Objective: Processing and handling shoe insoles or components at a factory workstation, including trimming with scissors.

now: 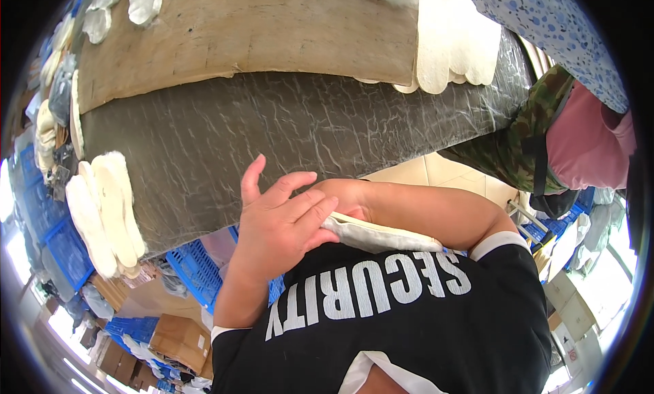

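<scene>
A cream-white insole (385, 235) with a fuzzy underside is held edge-on close to my chest, tilted down to the right. My left hand (276, 220) pinches its left end between thumb and forefinger, while the other fingers stick out. Crossing from the right, my right hand (346, 195) lies behind my left hand, close to that same end. Its palm edge shows, but its fingers are hidden, so its grip cannot be made out.
A dark table under clear plastic (225, 138) lies ahead, with a brown board (252, 36) across it. Insoles stand bunched at left (105, 210) and more lie at far right (453, 43). Someone in camouflage and pink (586, 142) is at the right. Blue crates (194, 271) and cartons (180, 343) sit below.
</scene>
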`<state>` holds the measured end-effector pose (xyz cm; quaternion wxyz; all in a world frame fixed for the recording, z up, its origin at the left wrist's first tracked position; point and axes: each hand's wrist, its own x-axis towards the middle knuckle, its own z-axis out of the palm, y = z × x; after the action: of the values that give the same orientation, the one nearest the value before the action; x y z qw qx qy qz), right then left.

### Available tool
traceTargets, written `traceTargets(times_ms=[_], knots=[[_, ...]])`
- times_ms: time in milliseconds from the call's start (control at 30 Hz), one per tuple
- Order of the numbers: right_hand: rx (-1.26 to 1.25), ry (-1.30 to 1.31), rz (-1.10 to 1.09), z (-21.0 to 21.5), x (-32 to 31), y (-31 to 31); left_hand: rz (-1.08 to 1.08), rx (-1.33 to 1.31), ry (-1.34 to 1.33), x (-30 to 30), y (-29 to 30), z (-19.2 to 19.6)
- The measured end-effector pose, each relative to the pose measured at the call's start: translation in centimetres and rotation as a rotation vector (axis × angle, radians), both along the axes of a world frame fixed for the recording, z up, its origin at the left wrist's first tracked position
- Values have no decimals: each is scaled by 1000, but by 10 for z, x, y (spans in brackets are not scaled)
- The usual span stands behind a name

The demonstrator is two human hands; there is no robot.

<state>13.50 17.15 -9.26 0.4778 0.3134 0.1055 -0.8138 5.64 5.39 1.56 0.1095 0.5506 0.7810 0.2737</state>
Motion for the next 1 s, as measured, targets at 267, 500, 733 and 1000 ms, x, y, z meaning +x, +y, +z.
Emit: traceTargets(times_ms=[267, 500, 733, 1000], knots=[[-62, 51, 57, -27, 14, -10, -66, -30, -88, 1, 3, -6], [-180, 278, 159, -28, 16, -3, -84, 16, -142, 2, 7, -11], [314, 688, 278, 7, 8, 22, -97, 53, -244, 4, 7, -18], [804, 401, -116, 22, -1, 114, 238, -180, 17, -48, -49, -52]])
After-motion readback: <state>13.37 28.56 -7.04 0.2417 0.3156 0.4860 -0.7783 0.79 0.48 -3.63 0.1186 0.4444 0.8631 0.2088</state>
